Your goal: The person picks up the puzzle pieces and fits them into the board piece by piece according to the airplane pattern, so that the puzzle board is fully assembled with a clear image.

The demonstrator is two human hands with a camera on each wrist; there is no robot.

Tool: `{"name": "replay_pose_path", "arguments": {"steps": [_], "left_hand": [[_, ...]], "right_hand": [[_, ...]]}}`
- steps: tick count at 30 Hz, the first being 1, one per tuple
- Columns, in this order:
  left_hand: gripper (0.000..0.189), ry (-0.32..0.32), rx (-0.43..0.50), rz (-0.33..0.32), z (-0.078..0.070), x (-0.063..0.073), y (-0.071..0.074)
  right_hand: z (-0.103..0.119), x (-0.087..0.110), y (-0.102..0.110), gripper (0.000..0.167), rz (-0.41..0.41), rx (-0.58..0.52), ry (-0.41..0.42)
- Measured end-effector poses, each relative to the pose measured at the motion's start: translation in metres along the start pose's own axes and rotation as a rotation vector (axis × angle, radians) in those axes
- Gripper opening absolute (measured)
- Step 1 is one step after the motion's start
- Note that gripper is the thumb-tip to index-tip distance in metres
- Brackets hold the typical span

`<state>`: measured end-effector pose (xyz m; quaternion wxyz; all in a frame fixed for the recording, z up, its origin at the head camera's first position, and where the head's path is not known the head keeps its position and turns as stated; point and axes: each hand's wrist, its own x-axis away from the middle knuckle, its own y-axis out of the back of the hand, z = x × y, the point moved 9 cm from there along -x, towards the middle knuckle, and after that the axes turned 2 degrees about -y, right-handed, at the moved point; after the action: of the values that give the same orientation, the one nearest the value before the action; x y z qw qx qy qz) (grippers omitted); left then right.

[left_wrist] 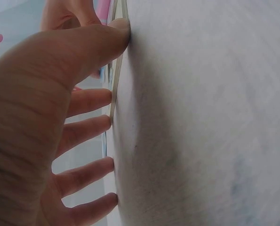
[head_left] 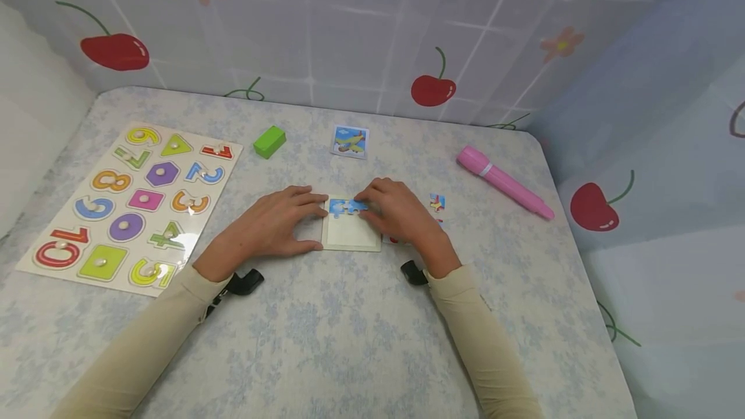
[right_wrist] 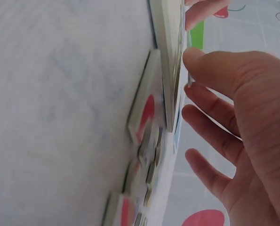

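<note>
Pinching a puzzle piece (head_left: pixel 354 206) with thumb and index finger, the right hand (head_left: pixel 401 213) hovered over the small tray (head_left: pixel 352 235), centre of the head frame. A second piece (head_left: pixel 336 207) lay in the tray's upper left corner. Left hand (head_left: pixel 276 222): fingers extended, grasping nothing, tips against tray's left edge. Airplane card (head_left: pixel 350 142) lay upper centre; pink flashlight (head_left: pixel 505 183), right.

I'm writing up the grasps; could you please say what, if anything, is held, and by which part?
The right grip pinches a blue puzzle piece by its right end; the left grip just touches the tray.
</note>
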<state>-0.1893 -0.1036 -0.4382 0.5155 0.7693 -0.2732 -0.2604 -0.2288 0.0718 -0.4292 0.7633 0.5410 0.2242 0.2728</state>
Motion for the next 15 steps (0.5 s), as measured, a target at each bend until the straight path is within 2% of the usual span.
{"name": "replay_pose_path", "arguments": {"steps": [15], "left_hand": [[0.064,0.0,0.003,0.002,-0.0005,0.0002,0.0004]], "right_hand": [[0.0076,-0.0018,-0.003,0.023,-0.005,0.07,-0.002]]}}
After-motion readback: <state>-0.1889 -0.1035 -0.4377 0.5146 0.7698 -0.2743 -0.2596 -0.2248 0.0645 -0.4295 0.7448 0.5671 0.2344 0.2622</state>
